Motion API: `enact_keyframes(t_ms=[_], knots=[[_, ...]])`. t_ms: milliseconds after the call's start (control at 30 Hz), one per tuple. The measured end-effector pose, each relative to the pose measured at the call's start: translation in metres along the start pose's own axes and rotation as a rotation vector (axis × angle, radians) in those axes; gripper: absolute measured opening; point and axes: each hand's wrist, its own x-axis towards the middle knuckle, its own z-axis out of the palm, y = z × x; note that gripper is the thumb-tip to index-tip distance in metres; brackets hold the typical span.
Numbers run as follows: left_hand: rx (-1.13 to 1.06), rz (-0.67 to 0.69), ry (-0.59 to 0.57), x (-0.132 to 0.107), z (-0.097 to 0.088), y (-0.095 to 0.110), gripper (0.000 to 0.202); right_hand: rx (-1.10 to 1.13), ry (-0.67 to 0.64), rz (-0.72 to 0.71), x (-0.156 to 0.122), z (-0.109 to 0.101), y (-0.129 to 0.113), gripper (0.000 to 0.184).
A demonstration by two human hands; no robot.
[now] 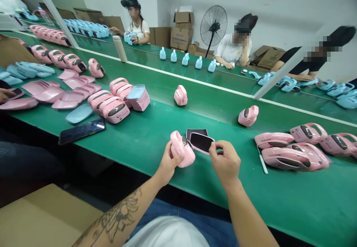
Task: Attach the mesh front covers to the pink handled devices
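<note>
My left hand [168,162] is closed around a pink plastic housing [182,154], held just above the near edge of the green belt [156,128]. My right hand [225,160] pinches a black oval panel with a pink rim [201,142] beside that housing. A second dark panel [196,131] lies on the belt right behind it.
Pink housings lie at the right [295,154] and left [113,107], with pink shells [50,94] and a phone [81,131] at the left. Two single pink units [180,95] [248,115] sit mid-belt. A white stick [262,162] lies near my right hand. People sit across, by blue units [185,59].
</note>
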Motion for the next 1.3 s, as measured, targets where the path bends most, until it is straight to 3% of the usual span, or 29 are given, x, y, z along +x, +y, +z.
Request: enact_keyframes(t_ms=[233,400,567,800,900,1067,1200,1300], knots=[[0.182,-0.004,0.089,-0.025,0.013,0.012,0.096,-0.02,-0.047,0.095,0.004,0.011,0.015,0.029],[0.201,0.056,0.095,-0.046,0.001,0.014,0.096,-0.046,-0.138,0.156,-0.005,-0.019,0.044,0.028],[0.208,0.021,0.079,-0.055,0.001,0.007,0.096,-0.198,-0.142,0.102,-0.024,-0.039,0.078,0.029],[0.254,0.012,0.056,-0.046,0.014,-0.002,0.092,-0.377,-0.093,0.004,-0.027,-0.024,0.092,0.026],[0.266,0.013,0.056,-0.044,0.015,-0.003,0.093,-0.422,-0.068,-0.014,-0.026,-0.024,0.09,0.025],[0.283,0.016,0.041,-0.046,0.019,0.001,0.094,-0.408,0.029,0.0,-0.02,-0.045,0.071,0.015],[0.288,-0.012,0.027,-0.05,0.028,0.001,0.103,-0.3,0.156,-0.026,-0.018,-0.054,0.033,0.009],[0.274,-0.01,0.107,-0.05,0.036,0.0,0.108,-0.144,0.135,-0.153,-0.027,-0.046,-0.003,0.006]])
